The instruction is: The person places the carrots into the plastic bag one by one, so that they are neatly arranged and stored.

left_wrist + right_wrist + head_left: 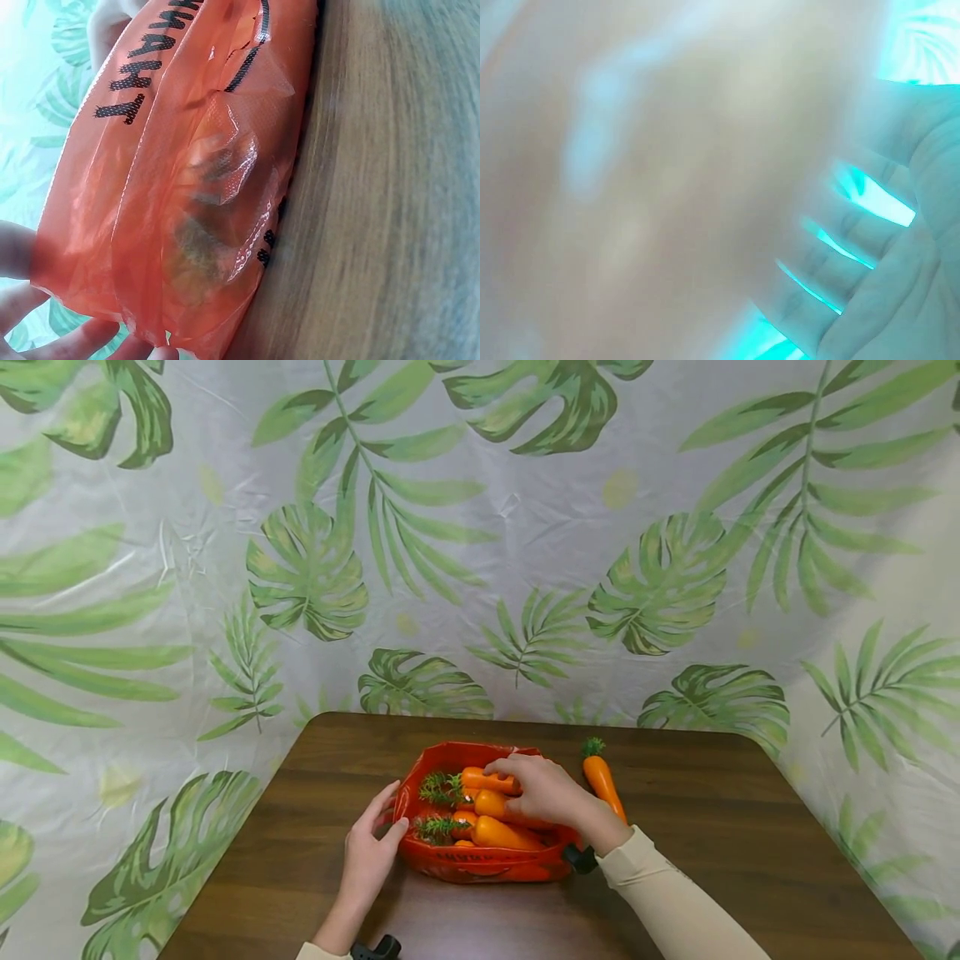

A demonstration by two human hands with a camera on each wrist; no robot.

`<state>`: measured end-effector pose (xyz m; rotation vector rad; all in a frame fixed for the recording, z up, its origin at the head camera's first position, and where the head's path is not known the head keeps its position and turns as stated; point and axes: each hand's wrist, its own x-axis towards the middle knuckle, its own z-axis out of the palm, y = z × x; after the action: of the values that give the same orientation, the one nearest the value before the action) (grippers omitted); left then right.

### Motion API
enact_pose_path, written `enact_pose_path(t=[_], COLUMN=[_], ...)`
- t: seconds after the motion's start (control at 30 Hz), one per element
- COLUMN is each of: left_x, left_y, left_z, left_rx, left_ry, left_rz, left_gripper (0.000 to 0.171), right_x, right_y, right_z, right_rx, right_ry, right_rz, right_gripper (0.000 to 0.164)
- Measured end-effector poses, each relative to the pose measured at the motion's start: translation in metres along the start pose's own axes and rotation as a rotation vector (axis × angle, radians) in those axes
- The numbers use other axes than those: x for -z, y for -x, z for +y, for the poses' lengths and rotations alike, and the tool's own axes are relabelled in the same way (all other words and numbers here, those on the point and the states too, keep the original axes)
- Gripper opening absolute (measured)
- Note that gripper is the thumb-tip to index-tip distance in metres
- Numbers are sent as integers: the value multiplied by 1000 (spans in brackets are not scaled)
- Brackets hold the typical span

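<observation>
A red plastic bag (480, 867) with dark lettering lies with its mouth facing up, several orange toy carrots (506, 835) with green tops inside. My left hand (369, 843) holds the bag's left edge, thumb and fingers around the rim. In the left wrist view, left fingers (75, 341) touch the translucent bag (150, 195), and green tops show dimly through it. Over the right part of the bag is my right hand (546, 789), its fingers relaxed and touching the carrots, which it partly covers. Blurred bag plastic fills much of the right wrist view, beside the right fingers (855, 236).
One more carrot (602, 783) rests on the brown wooden table (705, 843), right of the bag and behind the right forearm. A leaf-patterned sheet (540, 552) hangs behind the table's far edge.
</observation>
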<state>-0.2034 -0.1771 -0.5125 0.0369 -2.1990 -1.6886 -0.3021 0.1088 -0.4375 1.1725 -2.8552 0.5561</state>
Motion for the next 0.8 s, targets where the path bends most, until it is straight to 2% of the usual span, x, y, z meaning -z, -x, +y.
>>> enact_pose_path(t=[0.23, 0.5, 0.8], left_x=[0, 0, 1], left_y=[0, 1, 2], left_z=[1, 0, 2], left_rx=[-12, 1, 6], left_ry=[-6, 1, 1], left_rz=[3, 5, -7], left_gripper=[58, 57, 55], right_x=[13, 26, 39], right_y=[4, 9, 20], right_z=[-1, 2, 17], right_rx=[-24, -79, -206], right_ry=[-48, -40, -74], right_rz=[65, 160, 235], right_gripper=[53, 54, 57])
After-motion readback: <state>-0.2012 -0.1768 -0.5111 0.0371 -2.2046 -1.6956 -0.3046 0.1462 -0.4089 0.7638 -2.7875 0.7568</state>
